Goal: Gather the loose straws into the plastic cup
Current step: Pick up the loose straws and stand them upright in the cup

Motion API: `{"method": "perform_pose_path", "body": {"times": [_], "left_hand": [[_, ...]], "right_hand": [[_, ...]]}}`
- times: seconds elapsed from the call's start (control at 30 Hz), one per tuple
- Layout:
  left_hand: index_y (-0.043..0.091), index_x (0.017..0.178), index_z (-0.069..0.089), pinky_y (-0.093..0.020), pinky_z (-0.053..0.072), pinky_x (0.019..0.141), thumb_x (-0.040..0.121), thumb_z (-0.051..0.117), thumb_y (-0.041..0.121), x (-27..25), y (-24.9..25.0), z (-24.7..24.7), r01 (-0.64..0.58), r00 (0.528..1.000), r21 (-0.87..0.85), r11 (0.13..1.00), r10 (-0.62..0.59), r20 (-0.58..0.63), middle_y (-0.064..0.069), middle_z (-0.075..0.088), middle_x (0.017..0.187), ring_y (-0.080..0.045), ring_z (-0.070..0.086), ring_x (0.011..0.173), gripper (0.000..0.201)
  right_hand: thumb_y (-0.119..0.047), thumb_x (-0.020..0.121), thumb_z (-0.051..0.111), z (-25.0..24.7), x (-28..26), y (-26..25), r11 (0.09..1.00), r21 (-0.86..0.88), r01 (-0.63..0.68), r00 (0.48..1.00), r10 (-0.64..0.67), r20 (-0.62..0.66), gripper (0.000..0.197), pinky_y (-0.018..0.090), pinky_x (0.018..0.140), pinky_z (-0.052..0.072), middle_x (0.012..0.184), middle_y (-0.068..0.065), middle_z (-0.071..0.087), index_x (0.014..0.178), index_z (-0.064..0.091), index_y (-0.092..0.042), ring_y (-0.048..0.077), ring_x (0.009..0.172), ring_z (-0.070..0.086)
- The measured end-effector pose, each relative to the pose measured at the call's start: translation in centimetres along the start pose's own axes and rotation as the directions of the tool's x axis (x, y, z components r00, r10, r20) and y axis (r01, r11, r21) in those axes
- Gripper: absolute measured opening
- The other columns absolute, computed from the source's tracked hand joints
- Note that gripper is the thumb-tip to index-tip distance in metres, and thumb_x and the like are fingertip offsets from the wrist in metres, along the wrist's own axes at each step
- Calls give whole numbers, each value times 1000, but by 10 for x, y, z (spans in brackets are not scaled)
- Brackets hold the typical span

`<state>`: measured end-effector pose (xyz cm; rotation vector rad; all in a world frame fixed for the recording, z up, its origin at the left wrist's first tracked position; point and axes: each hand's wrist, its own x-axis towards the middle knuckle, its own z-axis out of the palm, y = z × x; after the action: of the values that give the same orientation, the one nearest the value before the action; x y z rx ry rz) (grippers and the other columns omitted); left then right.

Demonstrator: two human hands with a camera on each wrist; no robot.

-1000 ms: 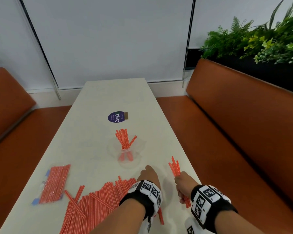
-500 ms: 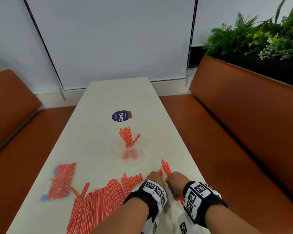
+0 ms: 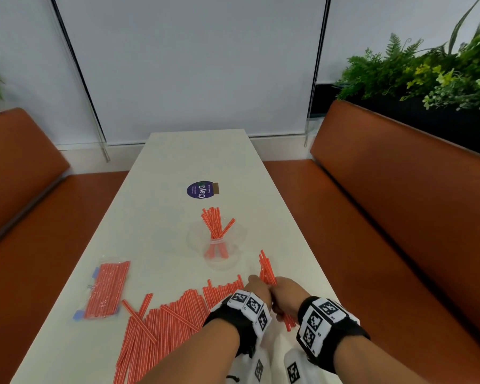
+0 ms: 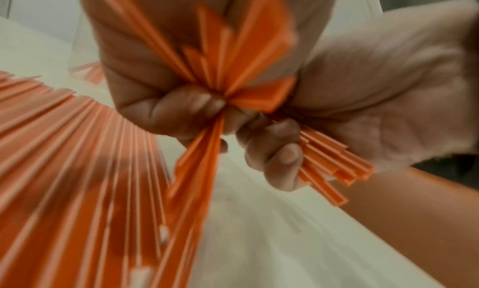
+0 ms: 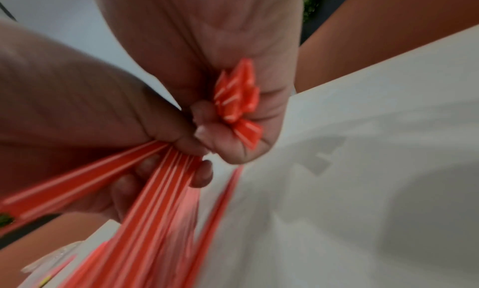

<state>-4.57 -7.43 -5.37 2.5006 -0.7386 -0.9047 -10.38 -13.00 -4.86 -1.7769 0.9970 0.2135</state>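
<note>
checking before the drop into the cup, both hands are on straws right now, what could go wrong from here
1. The bundle of straws in the right hand looks fanned and uneven, so one may slip out on the lift.
2. The left hand pinches more straws at the same spot; passing them across could scatter some.
3. The plastic cup looks light, with straws leaning inside, so a clumsy insertion might tip it.

Both forearms are bare, without sleeves. Each wrist carries a black strap (image 3: pixel 233 321) topped by white blocks (image 3: pixel 320 314) printed with black square tag patterns. Below the wrists, white cloth (image 3: pixel 293 367) shows more such printed squares.
</note>
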Motion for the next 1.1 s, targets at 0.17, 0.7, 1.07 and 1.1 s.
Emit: {"method": "perform_pose_path", "body": {"times": [0.17,0.7,1.07,1.1], "left_hand": [[-7,126,46,-35,43,97,99,36,10,5,-11,-34,-26,998,-131,991,19,-52,-21,55,130,-34,54,120,33],[16,79,42,-23,29,46,100,27,16,-5,-59,-111,-127,988,-778,615,10,-153,-1,34,62,-13,28,48,25],[10,95,49,-23,30,49,96,32,8,8,-77,-119,-106,982,-787,608,-59,-178,-1,36,67,-12,32,52,18],[11,92,49,-23,33,51,96,32,8,10,-74,-121,-126,980,-773,622,-42,-194,-1,38,68,-12,34,53,19]], "right_hand": [[-9,98,36,-2,-5,-32,988,82,129,980,-114,-163,20,24,52,40,65,3,46,100,55,-4,17,57,48],[-25,96,47,-1,44,-165,836,-54,546,761,-522,-385,29,28,62,47,88,16,64,97,57,1,26,77,62],[-6,90,53,22,73,-149,918,-223,328,856,-389,-341,35,33,97,47,129,15,56,125,51,-3,28,117,56],[-5,90,50,19,73,-146,912,-236,334,840,-402,-364,33,33,98,47,128,14,57,123,53,-4,27,117,56]]}}
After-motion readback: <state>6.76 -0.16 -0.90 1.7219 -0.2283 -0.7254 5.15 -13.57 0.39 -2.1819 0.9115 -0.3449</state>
